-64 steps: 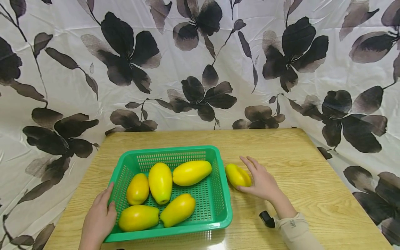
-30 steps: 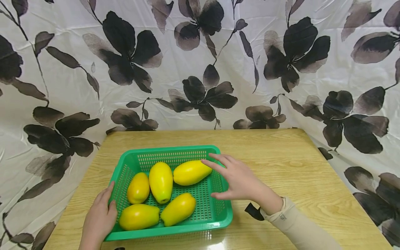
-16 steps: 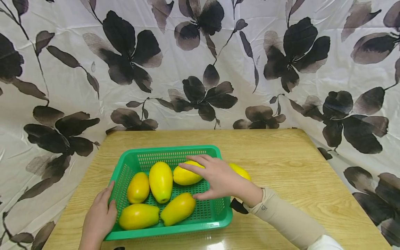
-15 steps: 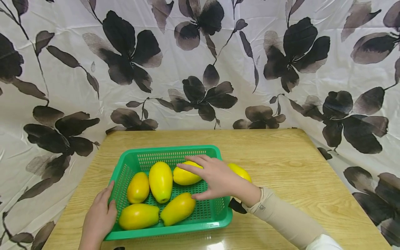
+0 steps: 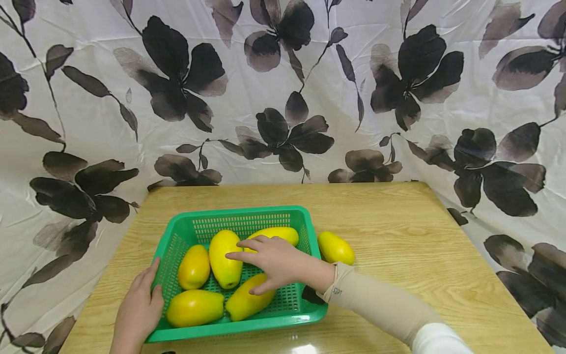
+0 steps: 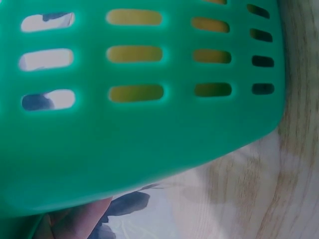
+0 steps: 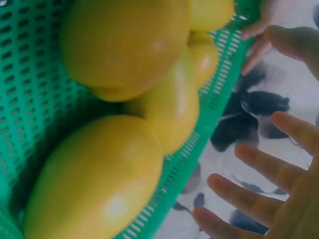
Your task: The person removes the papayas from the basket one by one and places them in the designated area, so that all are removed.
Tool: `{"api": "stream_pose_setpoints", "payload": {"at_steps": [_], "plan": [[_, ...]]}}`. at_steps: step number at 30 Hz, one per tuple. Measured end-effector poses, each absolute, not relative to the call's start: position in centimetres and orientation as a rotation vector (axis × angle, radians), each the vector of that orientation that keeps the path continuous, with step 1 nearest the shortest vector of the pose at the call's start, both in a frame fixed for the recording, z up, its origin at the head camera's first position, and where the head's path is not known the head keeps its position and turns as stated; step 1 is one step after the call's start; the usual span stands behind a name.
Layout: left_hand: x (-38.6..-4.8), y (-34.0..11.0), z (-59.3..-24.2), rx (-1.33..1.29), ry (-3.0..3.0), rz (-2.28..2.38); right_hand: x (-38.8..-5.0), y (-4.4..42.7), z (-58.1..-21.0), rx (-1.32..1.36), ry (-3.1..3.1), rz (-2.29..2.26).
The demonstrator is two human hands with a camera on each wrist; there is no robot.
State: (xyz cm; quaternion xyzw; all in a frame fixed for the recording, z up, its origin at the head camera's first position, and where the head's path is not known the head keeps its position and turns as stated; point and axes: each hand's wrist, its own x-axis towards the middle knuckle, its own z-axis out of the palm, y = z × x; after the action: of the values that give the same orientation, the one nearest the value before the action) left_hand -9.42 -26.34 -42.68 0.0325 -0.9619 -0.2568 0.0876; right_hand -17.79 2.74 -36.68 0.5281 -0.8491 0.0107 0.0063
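The right hand (image 5: pixel 276 263) has swung left from beside the lone fruit (image 5: pixel 336 247), and now hovers above the green basket (image 5: pixel 240 211) left of centre in the lower frame. This seems to bring the work to the fruit inside, with nothing yet picked up. Its fingers (image 7: pixel 271 164) are spread and hold nothing; no contact is clear. The left hand (image 5: pixel 139 300) has stayed at the basket's left rim, lower left; whether its fingers grip it or merely rest there cannot be told. Five fruits lie in the basket, all smooth, glossy, oblong and yellow: an upright one in the middle (image 5: pixel 221 250) with a blunt, dimpled lower end, a more orange one at left (image 5: pixel 193 268), one at lower left (image 5: pixel 195 308), one at lower right (image 5: pixel 243 302) partly under the thumb, and one at upper right (image 5: pixel 283 235), half hidden by the hand. The lone fruit lies just outside the basket's right side, on the wood-grain counter (image 5: pixel 384 221).
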Motion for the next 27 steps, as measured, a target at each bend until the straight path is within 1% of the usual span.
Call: {"api": "stream_pose_setpoints", "payload": {"at_steps": [8,27], "plan": [[-9.4,-26.4,-42.7,0.100,-2.875,-0.763,-17.5,1.7,-38.0,1.679,-2.776,-0.069],[-9.4,-26.4,-42.6,0.109,-2.877,-0.769,-17.4,0.7,-40.3,1.804,-2.931,-0.038]]}}
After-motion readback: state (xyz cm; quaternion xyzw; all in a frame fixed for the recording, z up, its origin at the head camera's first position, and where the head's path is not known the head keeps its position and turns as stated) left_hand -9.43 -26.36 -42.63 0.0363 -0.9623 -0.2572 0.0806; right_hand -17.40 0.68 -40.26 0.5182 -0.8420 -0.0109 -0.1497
